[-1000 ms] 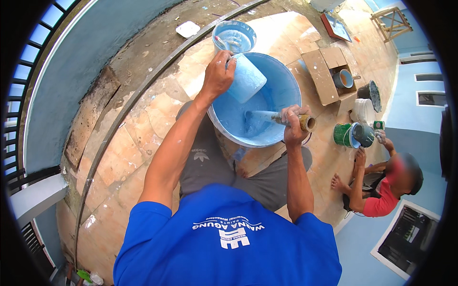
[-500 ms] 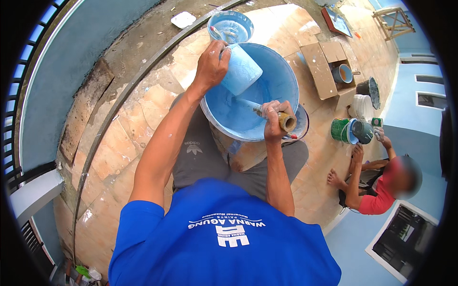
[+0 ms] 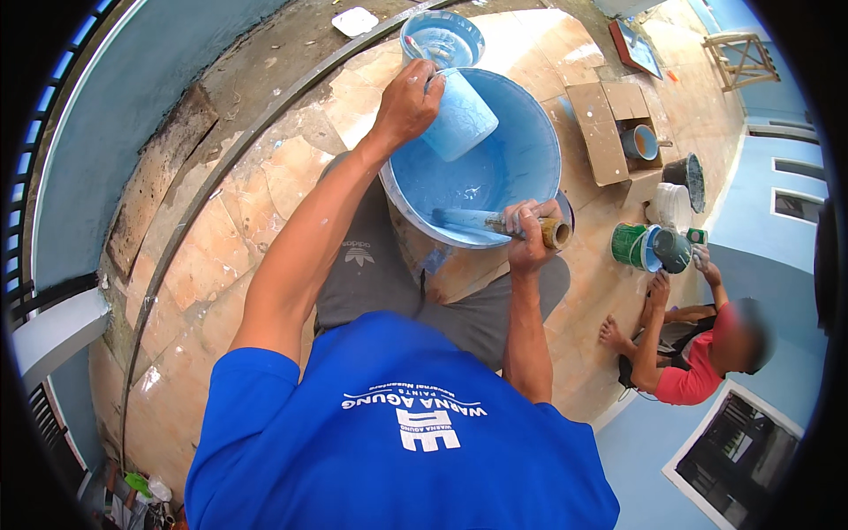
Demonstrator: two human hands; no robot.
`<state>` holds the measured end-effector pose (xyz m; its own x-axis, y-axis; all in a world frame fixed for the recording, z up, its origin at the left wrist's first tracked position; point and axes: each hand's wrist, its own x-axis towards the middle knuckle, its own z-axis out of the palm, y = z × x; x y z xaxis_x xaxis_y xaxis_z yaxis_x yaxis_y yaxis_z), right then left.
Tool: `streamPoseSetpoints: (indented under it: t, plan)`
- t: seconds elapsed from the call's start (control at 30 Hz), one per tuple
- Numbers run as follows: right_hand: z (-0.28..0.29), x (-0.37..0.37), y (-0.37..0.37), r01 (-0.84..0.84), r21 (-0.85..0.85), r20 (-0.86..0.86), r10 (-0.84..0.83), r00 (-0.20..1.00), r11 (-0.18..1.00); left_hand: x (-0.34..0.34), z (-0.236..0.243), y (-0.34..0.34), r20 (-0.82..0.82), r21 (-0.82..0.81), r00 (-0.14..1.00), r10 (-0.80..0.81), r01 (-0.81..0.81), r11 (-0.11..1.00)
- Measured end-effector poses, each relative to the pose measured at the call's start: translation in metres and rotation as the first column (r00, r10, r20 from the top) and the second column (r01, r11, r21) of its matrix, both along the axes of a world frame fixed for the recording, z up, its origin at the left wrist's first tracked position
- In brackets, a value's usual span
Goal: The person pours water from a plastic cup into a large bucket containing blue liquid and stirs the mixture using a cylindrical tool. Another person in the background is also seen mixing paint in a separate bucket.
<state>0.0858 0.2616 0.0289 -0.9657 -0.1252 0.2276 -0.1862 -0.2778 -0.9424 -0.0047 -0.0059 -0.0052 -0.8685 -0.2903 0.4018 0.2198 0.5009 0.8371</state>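
Close by blue tub point(image 3: 533, 132), bucket point(image 3: 444, 20), cardboard box point(image 3: 594, 132)

A white-printed blue T-shirt point(image 3: 336, 477) is worn with grey trousers point(image 3: 468, 322).

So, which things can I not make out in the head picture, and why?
In the head view:
- Inside of the light-blue container: hidden by its wall.
- Middle of the tan handle: covered by the right hand.
- Clutter at lower left: cut off by picture edge.
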Motion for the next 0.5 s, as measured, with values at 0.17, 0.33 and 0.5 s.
streamPoseSetpoints:
  t: [0.17,0.33,0.5]
  plan:
    - [0.003,-0.019,-0.008,-0.008,-0.127,-0.11,-0.006,0.994,0.992,0.001,0.0,-0.001,-0.017,-0.01,1.0,0.015,-0.015,1.0]
    - [-0.005,-0.046,-0.031,-0.068,-0.168,-0.192,0.035,0.981,0.983,-0.003,-0.005,0.0,-0.019,-0.025,0.999,0.033,-0.033,0.999]
    - [-0.031,-0.056,-0.053,-0.036,-0.016,-0.25,0.031,0.968,0.999,-0.004,-0.002,0.0,-0.004,-0.045,0.999,0.038,-0.038,0.998]
